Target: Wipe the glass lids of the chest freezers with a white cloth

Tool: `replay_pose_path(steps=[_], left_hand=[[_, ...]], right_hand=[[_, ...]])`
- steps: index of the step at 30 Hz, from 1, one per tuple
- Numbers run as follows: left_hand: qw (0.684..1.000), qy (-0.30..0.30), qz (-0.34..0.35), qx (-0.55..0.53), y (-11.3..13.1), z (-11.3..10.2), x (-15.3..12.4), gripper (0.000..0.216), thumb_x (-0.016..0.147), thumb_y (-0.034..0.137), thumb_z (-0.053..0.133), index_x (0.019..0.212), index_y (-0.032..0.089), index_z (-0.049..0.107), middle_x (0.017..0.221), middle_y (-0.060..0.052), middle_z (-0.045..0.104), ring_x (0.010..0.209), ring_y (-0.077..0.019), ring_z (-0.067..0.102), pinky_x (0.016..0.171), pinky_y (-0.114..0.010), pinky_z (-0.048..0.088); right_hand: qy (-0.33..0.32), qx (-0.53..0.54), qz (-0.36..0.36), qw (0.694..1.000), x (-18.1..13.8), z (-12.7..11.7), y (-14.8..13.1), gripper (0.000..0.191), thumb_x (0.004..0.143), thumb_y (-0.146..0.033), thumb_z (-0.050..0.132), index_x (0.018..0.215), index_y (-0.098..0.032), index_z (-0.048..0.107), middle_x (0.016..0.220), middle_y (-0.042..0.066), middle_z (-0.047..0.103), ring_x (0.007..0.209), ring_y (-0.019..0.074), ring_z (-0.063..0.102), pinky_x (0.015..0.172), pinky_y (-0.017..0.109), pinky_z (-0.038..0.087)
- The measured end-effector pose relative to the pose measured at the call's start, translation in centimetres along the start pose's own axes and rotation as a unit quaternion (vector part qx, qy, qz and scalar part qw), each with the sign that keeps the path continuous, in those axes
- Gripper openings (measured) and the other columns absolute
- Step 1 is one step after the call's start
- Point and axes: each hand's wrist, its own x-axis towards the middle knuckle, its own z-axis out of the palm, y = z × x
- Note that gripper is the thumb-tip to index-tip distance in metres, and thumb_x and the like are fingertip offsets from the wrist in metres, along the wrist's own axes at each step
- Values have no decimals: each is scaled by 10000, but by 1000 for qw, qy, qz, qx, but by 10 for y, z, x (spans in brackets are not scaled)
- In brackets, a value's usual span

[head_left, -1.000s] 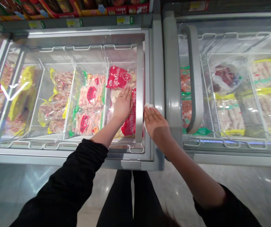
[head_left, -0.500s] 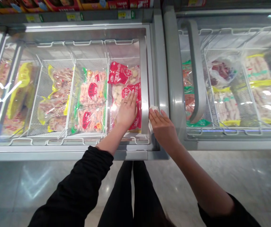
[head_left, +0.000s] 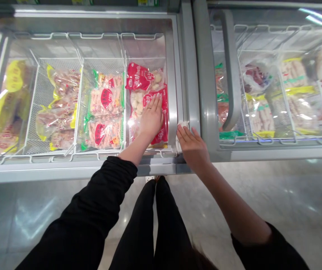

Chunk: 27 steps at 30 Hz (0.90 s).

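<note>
My left hand (head_left: 151,119) lies flat with its fingers stretched out, on what looks like the clear glass lid of a chest freezer. Under the glass, below that hand, are red and clear bags of frozen food (head_left: 140,77). My right hand (head_left: 194,147) presses a white cloth (head_left: 178,144) against the grey frame (head_left: 190,95) at the lid's right edge. Most of the cloth is hidden beneath the fingers, so I cannot tell whether it is fabric or paper.
White wire baskets inside the freezer hold pink packs with green edges (head_left: 106,101) and yellow-edged bags (head_left: 62,80). On the right stands a second freezer with a curved grey handle (head_left: 230,75). Pale tiled floor (head_left: 54,210) lies in front.
The view has tipped down and shifted slightly, so the freezers sit higher in the picture. Both hands stay in nearly the same places on the lid and frame.
</note>
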Motion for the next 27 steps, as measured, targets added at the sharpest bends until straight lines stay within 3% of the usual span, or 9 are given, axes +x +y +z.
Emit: replay_pose_path(steps=[4,8,17,27], left_hand=[[1000,8,-7,-19,-4,5,1,713,986,153,417,1696,163,349,1765,-100,392,1671,-241,289,1383,-458,233],[999,22,-8,-27,-6,9,2,717,977,169,421,1691,169,364,1767,-92,392,1667,-229,300,1377,-434,234],[1000,16,-7,-4,-19,24,10,671,1026,242,445,1688,180,356,1752,-73,415,1683,-263,250,1384,-480,168],[999,18,41,-29,-29,26,13,673,1010,232,442,1665,95,385,1762,-143,391,1679,-280,265,1391,-470,153]], right_hand=[[-8,-5,12,1000,-42,0,-25,539,1015,-41,415,1509,-76,629,1606,188,581,1479,296,590,1262,517,448],[-13,-15,25,999,-63,-2,-44,547,1006,-21,399,1507,-57,616,1602,193,592,1476,302,590,1257,491,444],[-19,48,54,997,-58,9,-37,584,1028,-34,348,1577,-55,546,1666,186,497,1552,303,503,1292,553,398],[0,103,23,994,-75,12,-49,609,962,34,401,1511,-91,633,1598,153,599,1506,292,563,1285,555,421]])
